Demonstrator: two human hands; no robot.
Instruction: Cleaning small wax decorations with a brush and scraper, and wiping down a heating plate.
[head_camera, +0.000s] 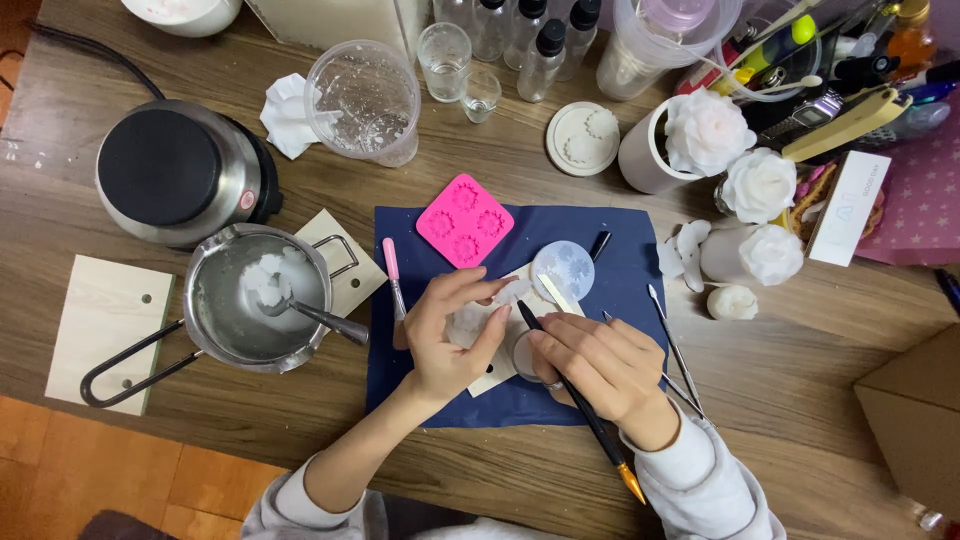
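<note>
- Left hand has its grip closed around a small white wax piece, above the blue cloth on the desk.
- Right hand pinches a black brush, its tip touching the piece.
- Pink mould lies just beyond, apart.

Soft, even light falls from overhead, bright and warm, leaving only faint short shadows under the fingers on the brown wooden counter. Left of the fingers, the round steel saucepan shows mild glare; focus is sharp, edges slightly bowed.
</note>
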